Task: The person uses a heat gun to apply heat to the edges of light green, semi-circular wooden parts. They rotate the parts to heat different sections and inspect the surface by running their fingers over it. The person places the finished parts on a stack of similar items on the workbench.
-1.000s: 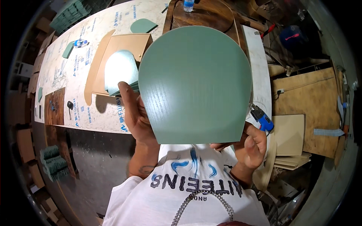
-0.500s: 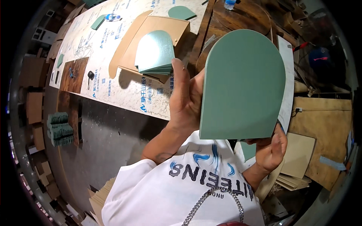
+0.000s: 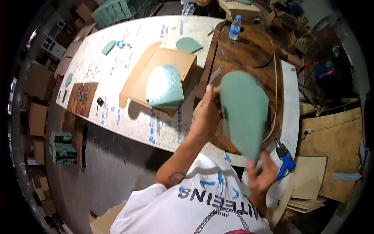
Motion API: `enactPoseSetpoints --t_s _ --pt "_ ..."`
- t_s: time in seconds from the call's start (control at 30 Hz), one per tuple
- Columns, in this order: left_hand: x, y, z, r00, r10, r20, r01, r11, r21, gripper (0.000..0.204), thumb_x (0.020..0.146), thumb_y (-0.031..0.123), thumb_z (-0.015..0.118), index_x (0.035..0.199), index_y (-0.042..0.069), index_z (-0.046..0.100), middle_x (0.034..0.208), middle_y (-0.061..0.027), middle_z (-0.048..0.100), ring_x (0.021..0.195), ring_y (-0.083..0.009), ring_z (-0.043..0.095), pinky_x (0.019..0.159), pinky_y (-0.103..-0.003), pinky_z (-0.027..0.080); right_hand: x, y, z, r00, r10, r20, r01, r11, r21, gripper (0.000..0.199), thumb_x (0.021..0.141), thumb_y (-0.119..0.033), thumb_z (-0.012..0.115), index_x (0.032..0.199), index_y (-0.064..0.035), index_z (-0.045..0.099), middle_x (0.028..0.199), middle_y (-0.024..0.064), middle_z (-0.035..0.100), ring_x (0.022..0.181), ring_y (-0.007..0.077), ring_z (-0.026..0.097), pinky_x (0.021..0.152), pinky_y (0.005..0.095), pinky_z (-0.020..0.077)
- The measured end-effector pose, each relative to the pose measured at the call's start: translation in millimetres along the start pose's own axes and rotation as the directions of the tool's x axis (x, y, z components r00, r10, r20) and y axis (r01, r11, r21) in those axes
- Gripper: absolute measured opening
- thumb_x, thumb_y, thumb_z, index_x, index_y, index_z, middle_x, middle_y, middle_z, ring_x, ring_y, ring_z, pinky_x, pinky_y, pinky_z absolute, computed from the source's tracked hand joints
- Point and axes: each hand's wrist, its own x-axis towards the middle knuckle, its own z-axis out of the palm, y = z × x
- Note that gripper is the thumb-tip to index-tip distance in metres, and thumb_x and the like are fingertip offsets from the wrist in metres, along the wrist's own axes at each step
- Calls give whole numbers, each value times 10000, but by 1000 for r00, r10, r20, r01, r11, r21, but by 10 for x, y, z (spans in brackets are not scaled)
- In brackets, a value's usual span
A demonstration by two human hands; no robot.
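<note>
A green arched board (image 3: 239,113) is tilted in front of me and smeared by motion. My left hand (image 3: 204,117) grips its left edge, thumb up, with the other fingers partly hidden behind it. At the board's lower corner is my right hand (image 3: 261,175), thumb and fingers blurred around that corner. Part of another green board (image 3: 264,102) shows behind the held one, over the dark round-cornered wooden panel (image 3: 243,48). To the left, a stack of light-green arched boards (image 3: 165,86) lies on a tan wooden piece (image 3: 171,58).
A white printed table (image 3: 136,33) carries several loose green pieces, among them an arched one (image 3: 188,45). A water bottle (image 3: 235,28) stands on the dark panel. Near my right hand lies a blue heat gun (image 3: 286,160). Green stacks (image 3: 63,148) stand at far left.
The board has turned from facing me flat to a slanted, narrower view and moved lower. My right hand has moved down and left with its corner. The view has shifted, showing more table.
</note>
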Motion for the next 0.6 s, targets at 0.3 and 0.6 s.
enactPoseSetpoints --t_s 0.3,0.6 --pt "212 -178 -120 608 -264 749 704 617 -353 659 889 618 306 1019 26 566 819 -81 558 784 -221 544 768 -349 425 310 -95 229 994 112 15 -111 944 311 493 807 -287 672 1142 44 524 1097 166 545 955 246 570 784 340 480" --pt "5 19 261 963 -107 246 147 978 -146 610 908 569 334 1116 36 547 967 -73 576 891 -179 552 824 -300 424 74 200 368 878 356 319 -364 68 929 236 875 -153 554 1020 33 535 893 140 609 687 271 611 487 378 528"
